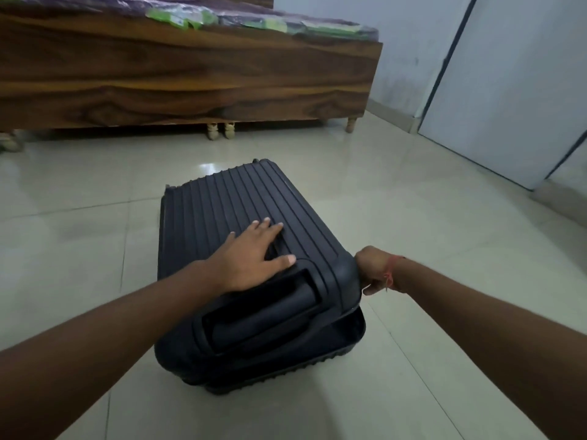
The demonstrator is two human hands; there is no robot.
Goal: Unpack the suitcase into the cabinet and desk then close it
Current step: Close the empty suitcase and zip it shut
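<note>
A: How does the dark, ribbed hard-shell suitcase point(241, 211) look?

B: It lies flat on the pale glossy tiled floor point(413, 217), near the middle of the room. The upper shell sits almost down on the lower one, with a gap showing at the near right corner. A recessed black pull handle point(263, 315) faces the camera.

A: And the hands?

B: The left hand point(251, 252) rests flat on the top shell, fingers spread wide, thumb by the handle recess. The right hand point(373, 269) is curled tight at the suitcase's right corner edge; what it pinches I cannot tell. A red thread point(392, 271) circles that wrist.

A: The room?

B: A brown wood-grain bed frame point(190, 77) on short turned legs stands behind, well apart from the case, with a plastic-wrapped mattress point(254, 20) on top. Grey-white wall panels point(514, 90) with dark edges stand at right.

A: Anything unclear?

B: The zip and the inside are hidden, and the bed is cut off at left.
</note>
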